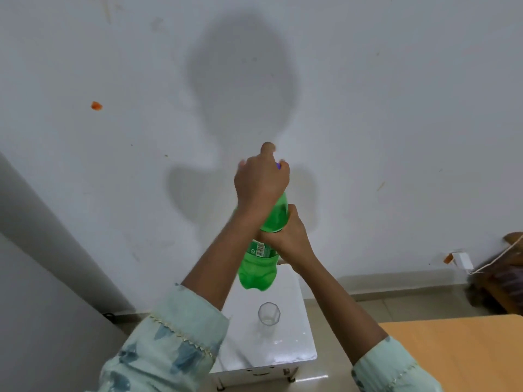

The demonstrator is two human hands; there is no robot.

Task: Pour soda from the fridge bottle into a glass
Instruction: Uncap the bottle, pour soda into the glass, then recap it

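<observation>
A green plastic soda bottle is held up in the air in front of me, roughly upright, above a small white stand. My left hand is closed over its top, where a bit of purple cap shows between the fingers. My right hand grips the bottle's middle from the right side. A clear empty glass stands upright on the white stand, below the bottle's base.
A pale wall fills the view behind the bottle. A grey fridge side runs along the left. A wooden tabletop sits at the lower right. A white plug adapter with a cord and dark wooden furniture are at the far right.
</observation>
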